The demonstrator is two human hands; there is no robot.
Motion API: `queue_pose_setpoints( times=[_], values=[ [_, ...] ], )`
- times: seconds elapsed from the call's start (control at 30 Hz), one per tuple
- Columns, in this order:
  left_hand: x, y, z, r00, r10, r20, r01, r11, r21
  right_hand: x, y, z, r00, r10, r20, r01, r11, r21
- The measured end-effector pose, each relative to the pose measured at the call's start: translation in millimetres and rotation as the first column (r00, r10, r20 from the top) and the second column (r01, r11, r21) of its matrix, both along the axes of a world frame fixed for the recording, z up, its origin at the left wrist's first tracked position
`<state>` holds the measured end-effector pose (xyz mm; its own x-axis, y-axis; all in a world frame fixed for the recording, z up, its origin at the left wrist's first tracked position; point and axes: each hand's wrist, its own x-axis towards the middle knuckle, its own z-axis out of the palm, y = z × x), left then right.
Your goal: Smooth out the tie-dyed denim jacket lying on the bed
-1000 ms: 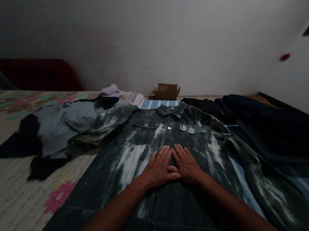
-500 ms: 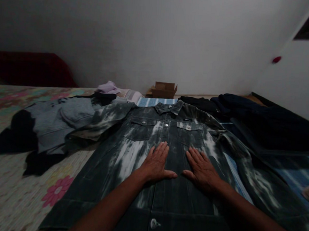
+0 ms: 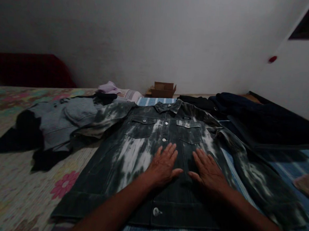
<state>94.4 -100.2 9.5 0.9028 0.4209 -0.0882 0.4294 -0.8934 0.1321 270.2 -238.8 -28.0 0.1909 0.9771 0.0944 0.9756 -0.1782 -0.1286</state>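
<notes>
A dark denim jacket [image 3: 143, 128] with pale bleached streaks lies spread out, front up, its collar away from me and its hem towards me. My left hand [image 3: 164, 165] lies flat on its middle front, beside the button line, fingers spread. To the right of it, my right hand [image 3: 207, 171] also rests palm down on the jacket, fingers apart. Both thumbs point inward, with a small gap between them. Neither hand grips anything. A metal button [image 3: 157, 212] shows near the hem, and the jacket's sleeves reach out to both sides.
Left of the jacket, a grey and black garment [image 3: 57, 123] lies crumpled on the flowered bedspread [image 3: 14, 183]. A stack of dark folded clothes [image 3: 269, 119] sits at the right. An open cardboard box [image 3: 163, 90] is by the wall, and a blue striped cloth [image 3: 284, 172] lies underneath.
Both hands have shifted slightly to the right and towards me over the jacket, uncovering a button on its front. The view has moved a little, so the jacket's hem now shows more fully.
</notes>
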Motion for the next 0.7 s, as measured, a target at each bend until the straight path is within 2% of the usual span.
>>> queue_pose_setpoints(
  times=[0.1,0.2,0.33,0.47,0.6,0.7],
  values=[
    [-6.5,-15.1,-4.6,1.0,-0.004,-0.03,0.003,0.999,-0.032,-33.7,-5.2,4.4,0.978,0.186,-0.09,-0.19,0.981,-0.037],
    [-14.3,-17.7,-12.1,0.999,0.02,-0.047,-0.022,0.999,-0.046,-49.4,-13.0,5.5,0.949,0.263,-0.175,-0.285,0.952,-0.113],
    [-17.7,-15.3,-15.2,0.997,0.029,-0.07,-0.033,0.998,-0.052,-42.1,-28.2,0.4,0.947,0.25,-0.201,-0.278,0.953,-0.121],
    [-15.8,-14.3,-13.1,0.996,0.044,-0.084,-0.049,0.997,-0.059,-29.7,-51.1,-14.3,0.968,0.205,-0.142,-0.219,0.972,-0.085],
    [-12.6,-17.1,-6.7,0.992,0.055,-0.112,-0.061,0.997,-0.055,-22.5,-72.2,-29.3,0.99,0.126,-0.064,-0.126,0.992,0.009],
    [-11.8,-29.0,-1.5,0.994,0.053,-0.092,-0.059,0.996,-0.062,-19.1,-79.0,-33.8,0.992,0.123,0.008,-0.123,0.984,0.125]
  ],
)
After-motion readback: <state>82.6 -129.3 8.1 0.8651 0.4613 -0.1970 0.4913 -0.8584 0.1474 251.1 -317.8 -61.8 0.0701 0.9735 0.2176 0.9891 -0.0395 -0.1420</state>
